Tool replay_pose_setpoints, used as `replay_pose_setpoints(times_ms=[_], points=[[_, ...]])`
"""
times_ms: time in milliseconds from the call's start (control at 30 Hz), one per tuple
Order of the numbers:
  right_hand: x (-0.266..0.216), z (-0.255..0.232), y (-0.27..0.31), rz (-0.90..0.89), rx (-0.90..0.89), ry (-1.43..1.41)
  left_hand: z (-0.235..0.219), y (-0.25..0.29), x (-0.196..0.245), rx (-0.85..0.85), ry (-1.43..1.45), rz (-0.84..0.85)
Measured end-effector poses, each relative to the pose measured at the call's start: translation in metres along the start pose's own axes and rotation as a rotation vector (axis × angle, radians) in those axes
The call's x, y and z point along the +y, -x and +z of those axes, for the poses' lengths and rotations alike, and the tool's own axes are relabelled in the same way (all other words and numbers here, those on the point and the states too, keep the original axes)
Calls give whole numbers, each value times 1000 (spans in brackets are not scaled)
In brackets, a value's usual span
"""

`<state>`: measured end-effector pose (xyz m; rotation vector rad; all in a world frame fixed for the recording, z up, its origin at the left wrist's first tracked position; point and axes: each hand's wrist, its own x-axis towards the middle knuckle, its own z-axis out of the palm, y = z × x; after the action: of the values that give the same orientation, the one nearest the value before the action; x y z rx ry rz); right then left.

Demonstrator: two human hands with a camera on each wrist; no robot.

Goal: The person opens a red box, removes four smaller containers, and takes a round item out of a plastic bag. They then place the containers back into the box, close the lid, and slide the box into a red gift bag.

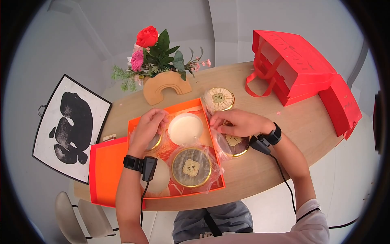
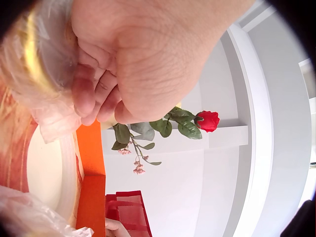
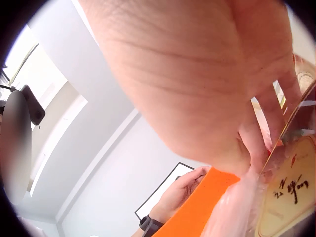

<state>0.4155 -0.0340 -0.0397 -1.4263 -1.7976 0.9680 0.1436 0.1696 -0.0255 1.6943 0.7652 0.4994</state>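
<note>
My left hand [image 1: 146,130] bends its fingers over a gold-rimmed round tin [image 1: 155,143] in the upper left of an orange box [image 1: 220,181], pinching its clear plastic wrap [image 2: 54,116]. On the table just right of the box, my right hand [image 1: 243,123] grips the plastic wrap [image 3: 232,210] at the edge of another round tin [image 1: 235,143] with a cream label. A third wrapped tin [image 1: 191,167] lies in the box's lower right, overlapping its right wall. Behind the right hand sits a lighter tin [image 1: 219,99] with a petal pattern. The box's upper right shows a round white recess [image 1: 185,128].
An orange panel [image 1: 107,171] lies left of the box, near a framed black-and-white picture [image 1: 77,130]. Flowers stand in a tan arch-shaped vase [image 1: 162,87] at the back. A red gift bag [image 1: 302,67] with ribbon handles is at the back right. Cables hang from both wrists.
</note>
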Motion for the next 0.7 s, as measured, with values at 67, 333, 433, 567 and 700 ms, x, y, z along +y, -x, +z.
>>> replay_pose_setpoints(times_ms=[67, 333, 433, 567, 700], points=[[-7, -2, 4, -4, -55, 45, 0, 0, 0, 0, 1, 1], [-23, -11, 16, -1, -92, 156, 1, 0, 1, 14, -10, -9], [-28, -6, 15, -24, -41, 153, 1, 0, 1, 10, -7, -14], [-52, 6, 12, -210, 115, 270, 1, 2, 2, 4, 9, -5], [-76, 28, 11, -536, 174, 391, 1, 1, 0, -7, 23, -14]])
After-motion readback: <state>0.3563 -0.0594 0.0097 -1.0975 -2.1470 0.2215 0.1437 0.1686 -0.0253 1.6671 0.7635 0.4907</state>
